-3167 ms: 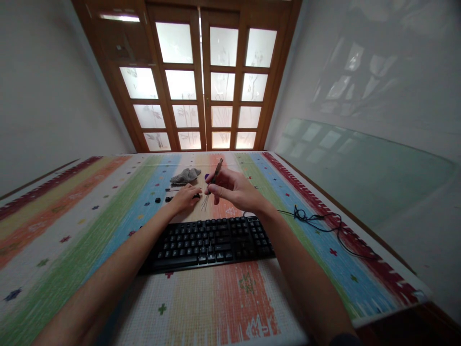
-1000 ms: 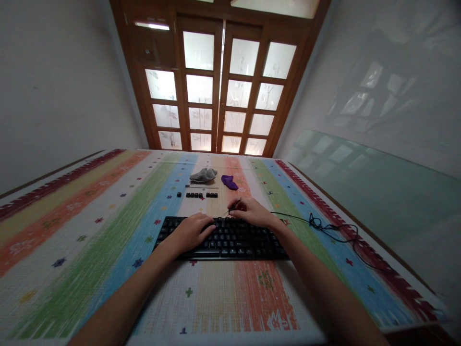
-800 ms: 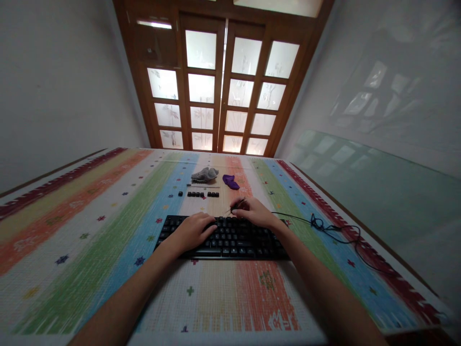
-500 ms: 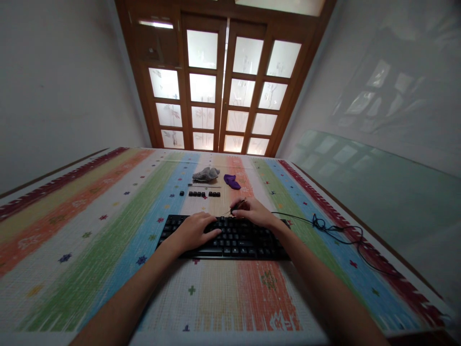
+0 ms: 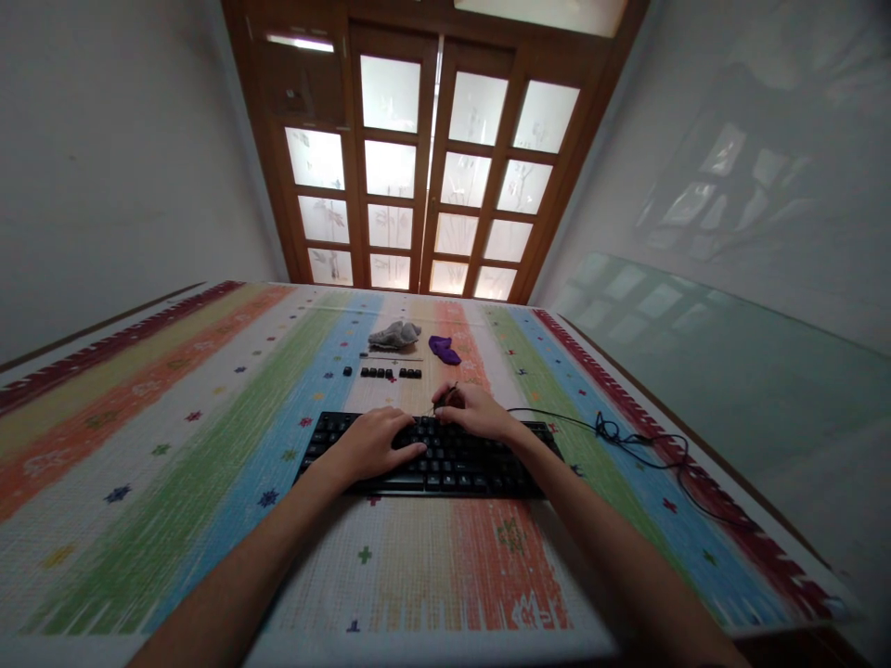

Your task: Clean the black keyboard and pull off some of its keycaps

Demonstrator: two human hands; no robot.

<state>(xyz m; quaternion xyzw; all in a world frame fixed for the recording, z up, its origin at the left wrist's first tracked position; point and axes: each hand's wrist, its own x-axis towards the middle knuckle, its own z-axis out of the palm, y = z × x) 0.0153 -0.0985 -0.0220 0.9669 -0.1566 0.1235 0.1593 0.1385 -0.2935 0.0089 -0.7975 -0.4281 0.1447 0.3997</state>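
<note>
Head view: our left hand (image 5: 372, 443) lies open and flat on the black keyboard (image 5: 445, 468) in the middle of the counter (image 5: 174, 482). Our right hand (image 5: 471, 415) pinches a thin key puller (image 5: 445, 397) over the top row. We judge a key gets pulled next, needing a careful hook.

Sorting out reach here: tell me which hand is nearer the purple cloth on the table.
Right. The right hand, at the keyboard's far edge with a thin tool in it, lies just short of the purple cloth. The left hand rests flat on the keys, farther back and to the left.
</note>
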